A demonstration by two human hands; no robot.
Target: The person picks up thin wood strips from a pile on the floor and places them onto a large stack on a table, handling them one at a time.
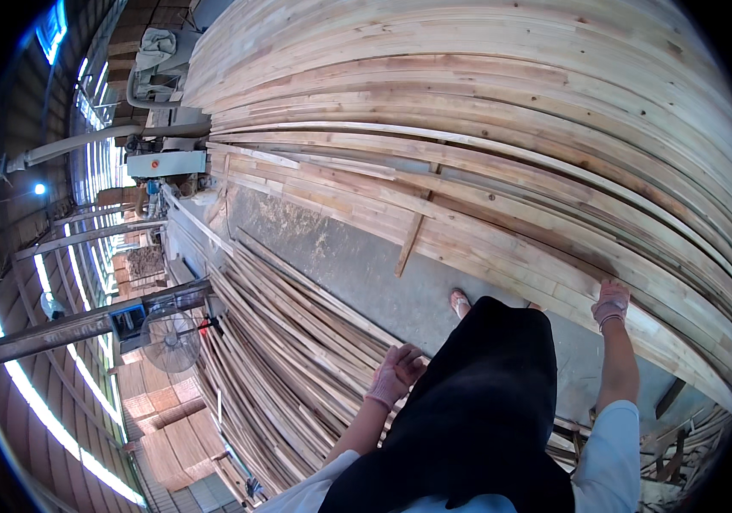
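Long pale boards (pixel 502 243), made of joined strips, lie side by side in front of me. My right hand (pixel 611 303), in a light glove, is at the near board on the right, its fingers curled over the board's far edge beside a dark gap. My left hand (pixel 396 374), also gloved, hangs above a pile of thin wooden strips (pixel 297 359) at the left. Its fingers are loosely bent and apart, with nothing in them. A wooden crosspiece (pixel 412 242) sticks out from beneath the boards.
A wide stack of boards (pixel 468 51) fills the far side. Concrete floor (pixel 314 248) with sawdust runs between boards and strips. At the left stand a fan (pixel 170 339), a pale machine box (pixel 167 164) and stacked wood blocks (pixel 169 449). Scrap wood (pixel 682 453) lies at lower right.
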